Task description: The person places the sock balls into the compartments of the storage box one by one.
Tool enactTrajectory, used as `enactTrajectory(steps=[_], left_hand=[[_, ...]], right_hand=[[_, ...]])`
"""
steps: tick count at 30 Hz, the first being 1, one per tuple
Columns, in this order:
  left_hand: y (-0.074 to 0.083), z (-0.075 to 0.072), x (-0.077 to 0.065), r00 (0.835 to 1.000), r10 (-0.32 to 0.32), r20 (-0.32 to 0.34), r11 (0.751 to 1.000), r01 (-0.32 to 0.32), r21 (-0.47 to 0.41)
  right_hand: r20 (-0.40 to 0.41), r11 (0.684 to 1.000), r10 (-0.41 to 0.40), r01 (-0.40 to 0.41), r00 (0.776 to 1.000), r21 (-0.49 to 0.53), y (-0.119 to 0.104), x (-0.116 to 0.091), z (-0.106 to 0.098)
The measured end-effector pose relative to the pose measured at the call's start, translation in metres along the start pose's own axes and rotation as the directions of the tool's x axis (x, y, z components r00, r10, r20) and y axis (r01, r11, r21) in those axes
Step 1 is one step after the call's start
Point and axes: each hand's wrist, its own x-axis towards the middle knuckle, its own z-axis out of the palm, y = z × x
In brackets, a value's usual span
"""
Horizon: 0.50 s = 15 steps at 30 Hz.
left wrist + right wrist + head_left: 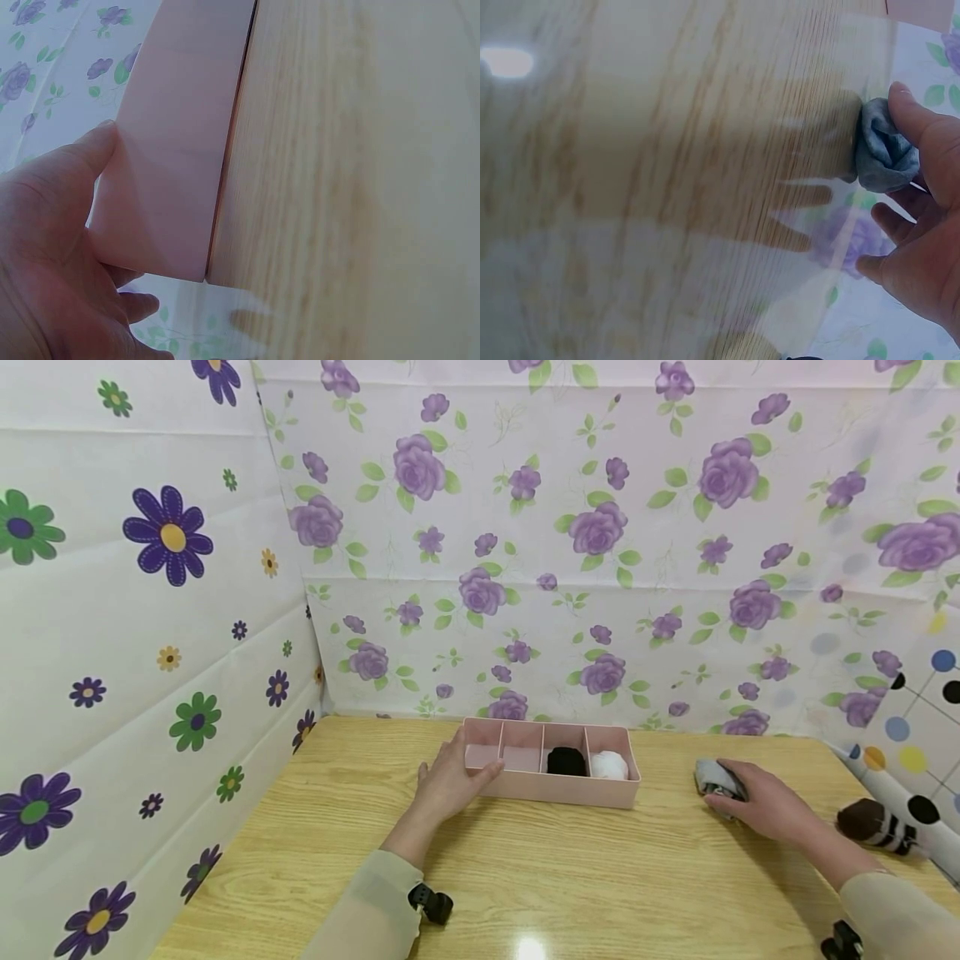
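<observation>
A pink storage box (558, 789) with a row of compartments stands toward the back of the table. My left hand (448, 781) holds its left end, thumb over the front rim and fingers round the end wall, as the left wrist view also shows with the box's front face (172, 142). A black rolled bundle (567, 762) and a white one (609, 765) sit in the two right compartments; the two left ones hold nothing. Right of the box, my right hand (767, 802) grips a grey rolled sock (881, 154) between thumb and fingers, low over the table.
A brown rolled sock with white stripes (873, 825) lies at the table's right side, beyond my right forearm. Flowered sheeting (525, 568) stands along the back edge, with more sheeting at left and right. The wooden tabletop (570, 868) is glossy.
</observation>
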Motion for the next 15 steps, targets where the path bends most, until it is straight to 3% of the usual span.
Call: enactTrajectory(steps=[15], left_hand=[[-0.0013,0.0011,0.0007,1.000,0.003,-0.001,1.000,-0.003,0.001]], right_hand=[[0.002,0.999,0.015,-0.015,1.000,-0.030,0.0040,0.0058,-0.0012]])
